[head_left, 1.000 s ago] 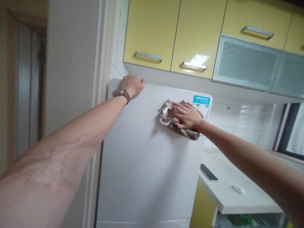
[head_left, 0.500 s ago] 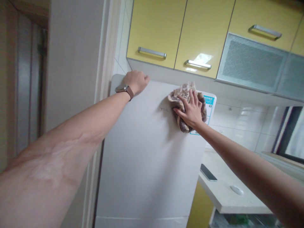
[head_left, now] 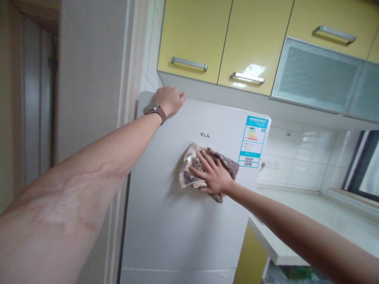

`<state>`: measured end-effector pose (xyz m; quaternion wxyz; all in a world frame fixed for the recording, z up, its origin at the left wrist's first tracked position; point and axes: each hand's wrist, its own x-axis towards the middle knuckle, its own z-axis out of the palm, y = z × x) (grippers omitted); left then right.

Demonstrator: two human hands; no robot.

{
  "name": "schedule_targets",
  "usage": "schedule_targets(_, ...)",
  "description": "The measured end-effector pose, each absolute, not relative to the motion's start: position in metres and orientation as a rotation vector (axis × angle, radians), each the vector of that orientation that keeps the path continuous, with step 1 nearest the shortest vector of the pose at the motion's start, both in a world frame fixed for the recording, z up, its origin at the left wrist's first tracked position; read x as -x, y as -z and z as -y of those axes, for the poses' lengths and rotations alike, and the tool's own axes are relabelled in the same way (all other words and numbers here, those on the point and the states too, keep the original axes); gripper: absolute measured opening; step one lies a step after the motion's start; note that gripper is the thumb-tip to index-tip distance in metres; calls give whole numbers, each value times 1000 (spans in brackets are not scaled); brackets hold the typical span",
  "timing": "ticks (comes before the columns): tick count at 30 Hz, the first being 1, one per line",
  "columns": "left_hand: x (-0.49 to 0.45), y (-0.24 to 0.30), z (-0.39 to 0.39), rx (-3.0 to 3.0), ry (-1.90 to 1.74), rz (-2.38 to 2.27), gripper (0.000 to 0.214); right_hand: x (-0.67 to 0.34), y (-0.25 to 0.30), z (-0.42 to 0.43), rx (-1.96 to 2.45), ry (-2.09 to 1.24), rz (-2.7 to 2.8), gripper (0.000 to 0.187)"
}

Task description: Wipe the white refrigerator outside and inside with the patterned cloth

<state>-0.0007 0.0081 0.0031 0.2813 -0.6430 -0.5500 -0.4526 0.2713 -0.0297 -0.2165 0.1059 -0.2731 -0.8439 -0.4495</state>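
A white fridge [head_left: 166,221] stands in front of me, with a blue energy label [head_left: 253,141] near its top right corner. My left hand [head_left: 170,99], with a brown-strapped watch on the wrist, is curled over the fridge door's top left edge. My right hand [head_left: 211,175] lies flat with fingers spread on a crumpled brown and cream cloth [head_left: 189,170], pressing it against the middle of the door below the small logo.
Yellow wall cupboards [head_left: 207,39] with metal handles hang just above the fridge, with frosted-glass units [head_left: 314,75] to their right. A white counter [head_left: 314,225] runs along the right beneath a tiled wall. A door frame [head_left: 124,98] stands at the left.
My right hand has swept the cloth from the door's top right corner down and left to the middle, uncovering the label. My left hand has stayed on the top edge.
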Motion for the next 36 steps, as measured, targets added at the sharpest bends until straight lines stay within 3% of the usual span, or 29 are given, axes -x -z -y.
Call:
schedule_targets(4, 0, -3, -4, 1736, 1238, 1458, 65, -268, 287, 24, 463, 1290, 2783, 91)
schedule_targets(7, 0, -3, 1, 1753, 1248, 1462, 64, -273, 299, 16, 121, 1299, 2960, 83)
schedule_targets(11, -1, -3, 3, 1721, 1222, 1446, 62, -287, 230, 15, 192, 1356, 2921, 75)
schedule_targets(16, -1, -3, -2, 1691, 1217, 1461, 62, -299, 95, 24, 877, 1421, 2197, 74)
schedule_targets(19, 0, -2, -5, 1698, 1199, 1472, 63, -292, 46, 19, 1040, 1393, 1857, 70)
schedule_targets(26, 0, -3, -3, 1730, 1183, 1510, 68, -272, 23, 0, 1144, 1339, 1618, 59)
schedule_targets(36, 4, -4, -8, 1725, 1208, 1504, 73, -275, 26, -9, 999, 1282, 1582, 61)
